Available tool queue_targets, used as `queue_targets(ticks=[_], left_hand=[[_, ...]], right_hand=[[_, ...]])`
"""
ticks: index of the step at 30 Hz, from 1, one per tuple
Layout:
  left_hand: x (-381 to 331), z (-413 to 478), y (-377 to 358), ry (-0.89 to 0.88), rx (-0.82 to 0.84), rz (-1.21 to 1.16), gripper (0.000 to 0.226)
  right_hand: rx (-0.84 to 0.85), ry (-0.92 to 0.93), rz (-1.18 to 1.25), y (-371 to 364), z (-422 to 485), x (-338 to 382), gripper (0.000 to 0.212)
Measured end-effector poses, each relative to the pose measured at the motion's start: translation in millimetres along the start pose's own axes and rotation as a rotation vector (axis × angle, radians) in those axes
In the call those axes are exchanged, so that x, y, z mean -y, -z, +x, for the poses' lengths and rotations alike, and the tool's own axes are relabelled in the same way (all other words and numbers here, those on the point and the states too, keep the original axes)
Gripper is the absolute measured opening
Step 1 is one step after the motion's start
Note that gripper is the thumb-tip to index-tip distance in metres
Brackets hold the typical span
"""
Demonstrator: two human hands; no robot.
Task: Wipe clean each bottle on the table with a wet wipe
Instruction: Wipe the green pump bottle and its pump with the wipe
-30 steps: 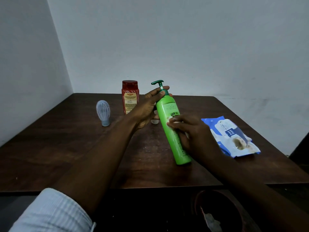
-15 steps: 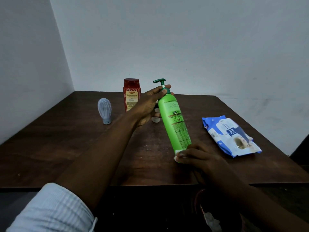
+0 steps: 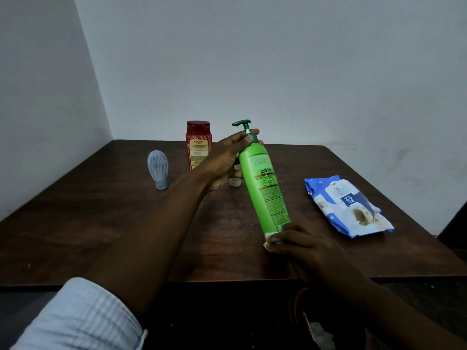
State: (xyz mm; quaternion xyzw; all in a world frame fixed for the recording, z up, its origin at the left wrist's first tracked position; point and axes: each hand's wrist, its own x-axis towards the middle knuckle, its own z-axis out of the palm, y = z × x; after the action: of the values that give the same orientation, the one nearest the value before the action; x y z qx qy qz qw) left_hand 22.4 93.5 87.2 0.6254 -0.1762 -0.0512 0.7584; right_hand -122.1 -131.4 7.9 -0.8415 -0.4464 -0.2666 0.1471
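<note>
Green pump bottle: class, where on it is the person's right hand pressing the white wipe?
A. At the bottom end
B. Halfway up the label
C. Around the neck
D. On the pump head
A: the right hand holds the wet wipe against the bottom end of the tilted green pump bottle, while the left hand grips it up by the neck.

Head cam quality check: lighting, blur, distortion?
Head view: dim, flat light, wall greyish, no glare on the dark wooden table; the green pump bottle is sharp enough that label blocks show, fine print unreadable; the right hand is underexposed; wide-angle stretch swells the pale striped sleeve.
</note>
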Motion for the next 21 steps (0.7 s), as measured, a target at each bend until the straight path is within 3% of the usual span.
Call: queue_targets(ticks=[5,9,14,21], left_hand=[[-5.1,-4.3,-2.1,-0.014,0.041,-0.026,0.027],[-13.4,-7.2,-3.7,-0.021,0.099,-0.072,0.033],[-17.3,-7.1,-5.0,-0.026,0.118,-0.077,0.033],[-11.2,-6.5,-4.5,-0.040,0.111,-0.129,0.037]], right_hand=[[-0.045,-0.020,0.021,-2.7,-0.4,-3.4,0.029],[-0.179,-0.095,0.064,-10.8,4.3,-11.8,0.028],[-0.329,-0.244,0.083,-12.6,24.5,-17.6,0.026],[-0.531,-0.462,0.318,1.6,63.6,-32.1,0.017]])
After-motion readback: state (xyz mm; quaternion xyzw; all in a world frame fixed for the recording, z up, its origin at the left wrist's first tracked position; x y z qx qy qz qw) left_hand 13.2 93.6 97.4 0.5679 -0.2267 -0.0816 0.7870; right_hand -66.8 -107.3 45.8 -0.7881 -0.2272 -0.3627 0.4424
